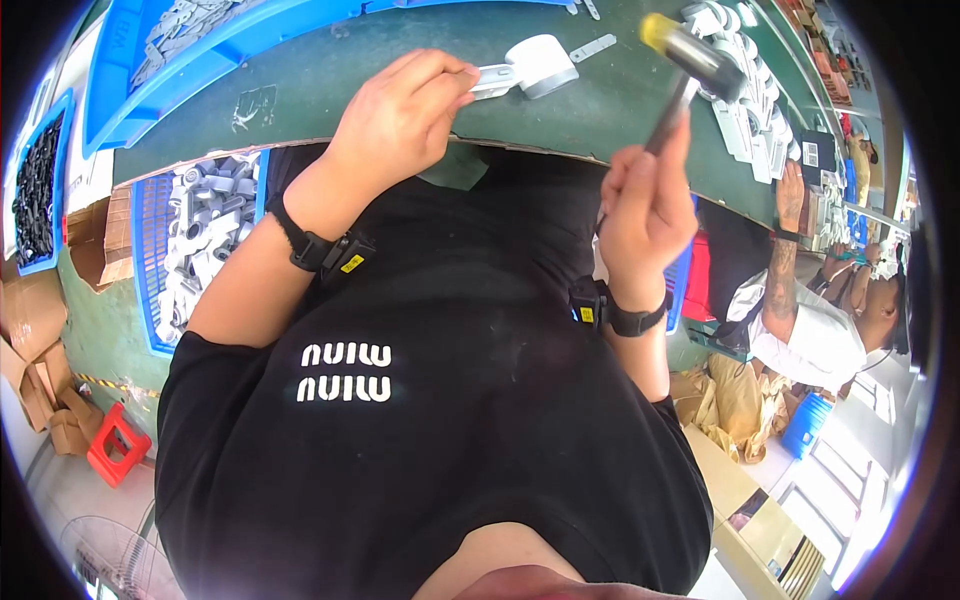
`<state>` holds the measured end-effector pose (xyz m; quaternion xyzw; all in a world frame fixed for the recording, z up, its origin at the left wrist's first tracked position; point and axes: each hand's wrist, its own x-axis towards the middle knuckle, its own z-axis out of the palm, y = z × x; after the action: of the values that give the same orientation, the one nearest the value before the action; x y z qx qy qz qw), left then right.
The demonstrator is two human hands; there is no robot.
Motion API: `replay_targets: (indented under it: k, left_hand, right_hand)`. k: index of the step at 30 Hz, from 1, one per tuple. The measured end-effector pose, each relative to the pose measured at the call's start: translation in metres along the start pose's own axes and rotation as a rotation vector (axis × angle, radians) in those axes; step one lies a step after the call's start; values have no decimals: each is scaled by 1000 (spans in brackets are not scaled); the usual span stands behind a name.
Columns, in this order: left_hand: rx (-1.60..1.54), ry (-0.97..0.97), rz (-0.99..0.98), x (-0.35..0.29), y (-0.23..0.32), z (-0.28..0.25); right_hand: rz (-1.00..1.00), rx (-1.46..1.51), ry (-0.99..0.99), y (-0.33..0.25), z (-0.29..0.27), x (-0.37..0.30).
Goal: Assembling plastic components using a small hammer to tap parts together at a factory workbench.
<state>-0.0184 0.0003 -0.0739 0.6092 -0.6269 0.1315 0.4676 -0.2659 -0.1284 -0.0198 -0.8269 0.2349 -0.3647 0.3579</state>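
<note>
My left hand point(400, 118) pinches the narrow handle end of a white plastic part with a round, cup-like head point(545, 68), which lies on the green worktable point(300, 75). Just past that head, a slim grey perforated strip point(594, 47) points to the far right; whether it is joined to the white part I cannot tell. Raised over the table's right side is a hammer point(705, 65) with a dark head and a yellow face. Its handle is in the closed fingers of my right hand point(648, 210), and its head is apart from the white part.
Similar white parts point(745, 100) are piled at the table's right. Beyond them rests another person's hand point(790, 195). A blue bin point(110, 115) of grey strips stands far left; a blue basket point(152, 265) of grey-white pieces sits below. A red stool point(120, 445) stands lower left.
</note>
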Motion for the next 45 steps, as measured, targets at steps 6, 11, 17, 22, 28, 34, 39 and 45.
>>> replay_targets:
  k: [6,11,17,22,28,34,39,45]
  left_hand:
    - [1,12,-9,-2,-3,2]
    - [-7,13,-8,-1,-1,3]
    - [-8,15,-11,-2,-3,2]
    - [-55,4,-60,-5,-6,1]
    - [-188,-47,-235,-1,-3,-9]
    - [-215,-70,-334,-6,-5,-8]
    - [-247,-103,-408,-1,-5,-10]
    - [-301,-98,-494,0,-1,-15]
  right_hand:
    - [66,-112,-174,-13,4,3]
    - [196,148,66,-8,6,-5]
    - [115,-15,-112,-18,1,-3]
    - [64,-258,-263,-3,11,-2]
    - [47,10,-132,-30,0,-3]
    - [-213,-270,-335,-10,18,9]
    - [-75,-169,-275,-29,15,4]
    - [-95,-327,-385,-25,19,10]
